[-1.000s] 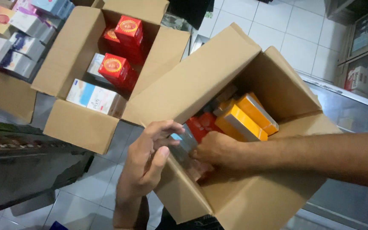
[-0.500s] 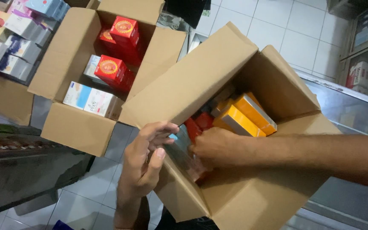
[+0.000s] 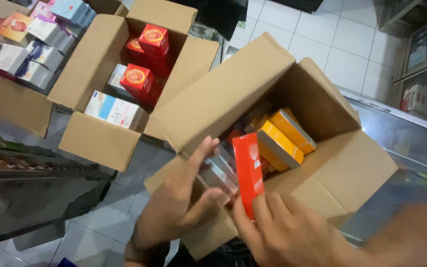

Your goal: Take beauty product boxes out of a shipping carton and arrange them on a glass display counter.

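second carton [image 3: 100,138]; red boxes [image 3: 137,79], tiled floor [image 3: 332,39]
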